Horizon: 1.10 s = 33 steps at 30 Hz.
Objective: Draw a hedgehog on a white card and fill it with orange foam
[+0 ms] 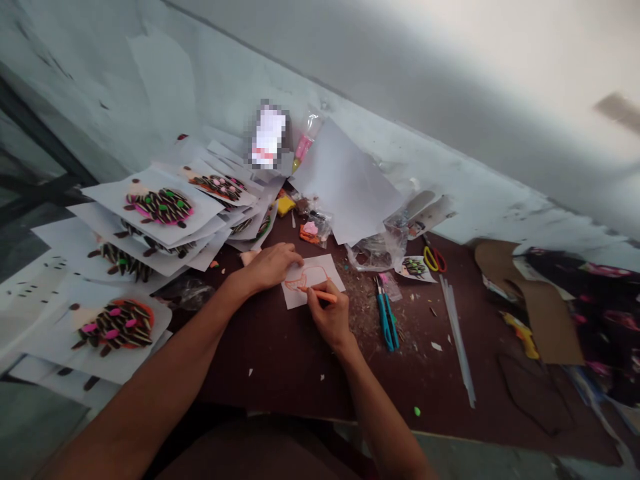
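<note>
My right hand (330, 313) is closed around an orange marker (325, 295), its tip at a small white paper (330, 267) with orange outlines drawn on it. The paper lies on the dark brown table (280, 353). At the paper's upper left edge rests my left hand (275, 265), fingers bent and close together, pressing on the sheet; nothing else shows in it. Teal-handled pliers (387, 320) lie to the right of my right hand.
Stacked sheets with seed-covered hedgehog figures (160, 205) fill the left. Behind are a lit phone (269, 137), clay packets (313, 232) and a large white sheet (345, 180). Scissors (434, 260), clear glue sticks (459, 343) and a yellow glue gun (523, 335) lie right.
</note>
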{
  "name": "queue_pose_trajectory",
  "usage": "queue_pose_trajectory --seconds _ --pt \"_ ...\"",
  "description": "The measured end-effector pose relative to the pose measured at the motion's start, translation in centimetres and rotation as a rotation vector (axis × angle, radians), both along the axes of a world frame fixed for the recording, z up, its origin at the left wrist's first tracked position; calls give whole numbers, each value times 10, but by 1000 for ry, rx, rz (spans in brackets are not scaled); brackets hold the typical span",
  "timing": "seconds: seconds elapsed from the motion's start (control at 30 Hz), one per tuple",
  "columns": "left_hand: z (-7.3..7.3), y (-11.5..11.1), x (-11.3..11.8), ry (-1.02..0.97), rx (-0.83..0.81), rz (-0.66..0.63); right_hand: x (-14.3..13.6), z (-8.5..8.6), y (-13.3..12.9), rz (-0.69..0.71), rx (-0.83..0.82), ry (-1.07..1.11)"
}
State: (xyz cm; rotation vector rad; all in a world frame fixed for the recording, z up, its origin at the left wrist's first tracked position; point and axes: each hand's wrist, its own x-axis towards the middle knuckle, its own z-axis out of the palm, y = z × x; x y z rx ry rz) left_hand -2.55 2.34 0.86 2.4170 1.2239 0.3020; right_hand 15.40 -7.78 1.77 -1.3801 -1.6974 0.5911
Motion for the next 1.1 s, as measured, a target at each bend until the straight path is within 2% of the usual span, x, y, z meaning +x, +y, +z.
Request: queue_pose_trajectory --seconds 0.53,0.73,0.97,1.1 --pt "0 0 0 -25 -7 -2 -1 1 -1 16 -15 12" --pt "2 0 0 -19 -17 -9 5 2 1 -102 11 35" --pt "0 0 -1 -20 0 -28 7 4 2 -151 10 16" --pt "2 1 -1 -8 -19 -27 6 2 0 -78 4 21"
